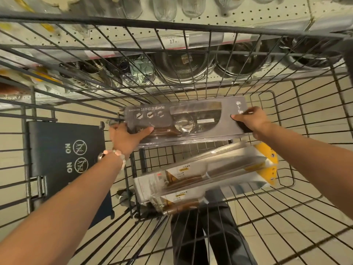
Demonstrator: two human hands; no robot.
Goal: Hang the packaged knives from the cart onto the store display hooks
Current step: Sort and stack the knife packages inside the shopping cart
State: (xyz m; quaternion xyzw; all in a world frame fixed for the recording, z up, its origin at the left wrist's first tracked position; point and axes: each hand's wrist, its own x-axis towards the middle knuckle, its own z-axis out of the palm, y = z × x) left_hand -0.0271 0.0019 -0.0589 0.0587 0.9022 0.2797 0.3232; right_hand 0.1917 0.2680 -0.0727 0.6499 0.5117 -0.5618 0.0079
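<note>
Forearms reach down from the lower corners into a black wire cart (267, 217). Nearest inside it lie two clear packaged knives with yellow cards (206, 178), stacked and slanted across the basket floor, brown handles toward the left. Beyond them, raised above the basket floor, is a grey packaged knife (183, 119) held level, its printed face up. The left hand (126, 136), a beaded bracelet (112, 155) on its wrist, grips the package's left end, thumb on top and fingers underneath. The right hand (250, 119) grips the right end, thumb pressed on the top face. A dark folded child-seat flap (65, 161) with "NO" symbols sits at the cart's left. Farther off, past the cart's front wall, a pegboard shelf (210, 18) carries steel bowls (238, 60) and strainers, with glass jars (164, 8) above.
</note>
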